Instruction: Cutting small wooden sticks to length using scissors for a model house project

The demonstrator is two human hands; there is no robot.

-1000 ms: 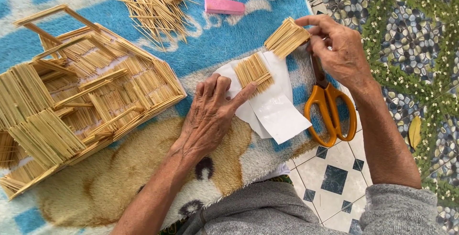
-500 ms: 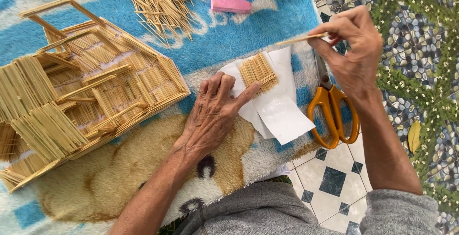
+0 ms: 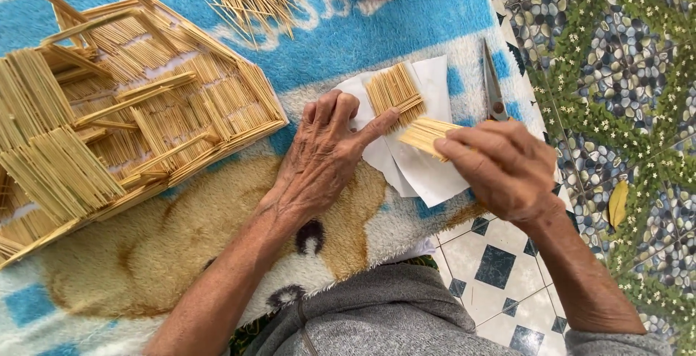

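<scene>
We are pinching a small panel of glued sticks (image 3: 424,135) in our right hand (image 3: 500,171), fingers closed on its right edge, just near of the second stick panel (image 3: 395,91) on the white paper (image 3: 428,175). Our left hand (image 3: 326,156) is lying open, fingertip pressing that far panel's edge. Both panels look light, stiff and brittle, so gripping at the edges seems safest.

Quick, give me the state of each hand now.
Left hand: open, flat, pressing the stick panel on the paper.
Right hand: closed, holding a stick bundle.
</scene>
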